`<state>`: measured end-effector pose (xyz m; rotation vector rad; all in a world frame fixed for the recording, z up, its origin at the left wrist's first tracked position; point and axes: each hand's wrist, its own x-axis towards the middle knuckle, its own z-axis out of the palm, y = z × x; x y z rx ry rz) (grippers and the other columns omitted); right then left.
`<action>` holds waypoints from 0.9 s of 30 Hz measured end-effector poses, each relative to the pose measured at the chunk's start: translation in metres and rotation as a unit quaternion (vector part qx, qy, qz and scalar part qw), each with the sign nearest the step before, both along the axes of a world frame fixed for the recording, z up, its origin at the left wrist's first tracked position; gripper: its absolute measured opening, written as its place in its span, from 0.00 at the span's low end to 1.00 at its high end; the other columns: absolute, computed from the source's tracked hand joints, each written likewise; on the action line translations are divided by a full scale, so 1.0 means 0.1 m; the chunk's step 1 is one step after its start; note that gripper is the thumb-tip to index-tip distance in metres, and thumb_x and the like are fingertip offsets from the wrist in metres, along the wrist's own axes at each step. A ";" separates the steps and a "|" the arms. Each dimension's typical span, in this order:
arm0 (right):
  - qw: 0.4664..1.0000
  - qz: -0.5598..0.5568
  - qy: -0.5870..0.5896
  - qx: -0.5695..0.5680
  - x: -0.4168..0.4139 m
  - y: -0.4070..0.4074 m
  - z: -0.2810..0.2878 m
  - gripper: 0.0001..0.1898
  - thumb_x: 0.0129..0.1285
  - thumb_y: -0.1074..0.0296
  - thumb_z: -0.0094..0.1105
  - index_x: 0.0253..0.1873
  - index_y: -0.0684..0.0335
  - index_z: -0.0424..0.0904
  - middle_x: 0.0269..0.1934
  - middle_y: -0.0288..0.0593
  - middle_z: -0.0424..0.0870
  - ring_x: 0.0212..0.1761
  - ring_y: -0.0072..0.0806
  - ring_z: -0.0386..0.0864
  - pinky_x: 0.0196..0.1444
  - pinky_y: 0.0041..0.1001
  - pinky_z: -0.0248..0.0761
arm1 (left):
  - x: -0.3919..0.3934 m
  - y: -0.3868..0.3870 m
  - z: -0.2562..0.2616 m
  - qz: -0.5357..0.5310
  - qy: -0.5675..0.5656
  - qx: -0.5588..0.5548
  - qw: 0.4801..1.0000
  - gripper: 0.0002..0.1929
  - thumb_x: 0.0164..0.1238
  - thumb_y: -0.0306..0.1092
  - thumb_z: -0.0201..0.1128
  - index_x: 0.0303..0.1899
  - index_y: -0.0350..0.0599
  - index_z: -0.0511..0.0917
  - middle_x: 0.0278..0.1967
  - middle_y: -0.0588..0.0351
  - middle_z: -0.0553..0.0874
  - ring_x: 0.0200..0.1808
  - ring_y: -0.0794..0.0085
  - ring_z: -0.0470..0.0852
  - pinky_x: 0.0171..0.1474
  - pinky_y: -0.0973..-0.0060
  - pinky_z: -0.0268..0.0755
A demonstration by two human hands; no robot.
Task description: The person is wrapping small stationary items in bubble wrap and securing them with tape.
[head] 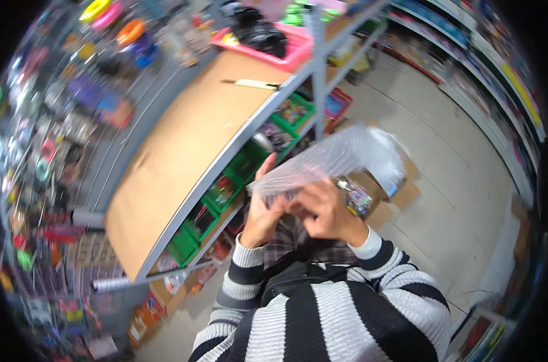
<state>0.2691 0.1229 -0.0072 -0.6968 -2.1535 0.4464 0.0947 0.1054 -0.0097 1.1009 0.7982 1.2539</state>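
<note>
A clear plastic bag or sleeve (pixel 310 163) stretches up and to the right from my hands, in front of my lap. My left hand (pixel 261 217) grips its near end, with the fingers behind the film and the thumb towards my right hand. At the lower edge of the film, my right hand (pixel 326 210) has its fingers curled against it, close to the left thumb. Motion blurs the right fingertips. Beyond the hands, an opened cardboard box (pixel 380 203) on the floor holds small packaged items (pixel 355 197) and more clear plastic (pixel 385 158).
To the left stands a metal-edged shelf with a brown top (pixel 188 145), bearing a utility knife (pixel 251 84) and a pink basket (pixel 296 47). Green baskets (pixel 224 188) line the tier below. Packaged goods (pixel 52 135) hang further left. Stocked shelves (pixel 482 77) line the tiled floor's (pixel 455 167) far side.
</note>
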 end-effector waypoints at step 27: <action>0.965 0.039 0.170 -0.196 -2.68 1.42 0.41 0.27 0.61 0.69 0.65 0.63 0.65 0.67 0.49 0.52 0.83 0.41 0.40 0.85 0.45 0.35 0.78 | -3.07 -0.57 -0.20 0.512 0.119 -0.017 0.851 0.14 0.73 0.29 0.59 0.54 0.33 0.73 0.45 0.50 0.84 0.32 0.77 0.80 0.35 0.79 0.77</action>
